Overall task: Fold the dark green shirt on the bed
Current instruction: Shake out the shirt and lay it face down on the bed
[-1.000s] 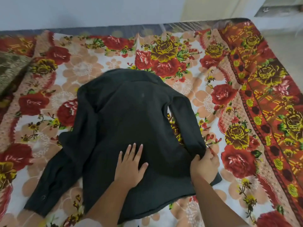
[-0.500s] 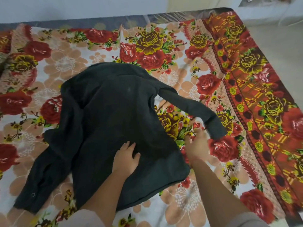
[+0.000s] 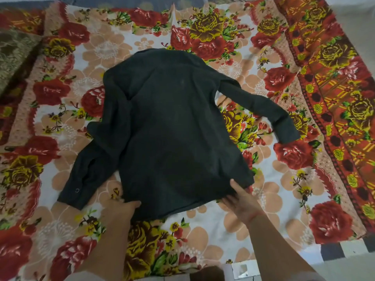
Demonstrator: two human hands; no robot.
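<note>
Lying back-up across the middle of the bed (image 3: 284,226), the dark green shirt (image 3: 174,126) has its collar (image 3: 168,52) pointing to 12 o'clock and its hem (image 3: 182,209) toward 6 o'clock, flat on the floral sheet (image 3: 113,47). The outstretched sleeve (image 3: 263,106) runs from the shoulder toward 4 o'clock, with its cuff resting on a red rose. The bunched sleeve (image 3: 91,169) trails toward 8 o'clock, where a small round snap (image 3: 77,190) shows on its cuff. The left hand (image 3: 123,207) grasps the hem's corner at 7 o'clock, its fingertips tucked out of sight under the cloth. The right hand (image 3: 241,201) grasps the hem's corner at 5 o'clock, thumb laid on top of the fabric and fingers curled at the edge. A brown patterned cushion (image 3: 14,55) sits at 10 o'clock, and pale floor tiles (image 3: 349,250) show at 5 o'clock past the bed's edge.
</note>
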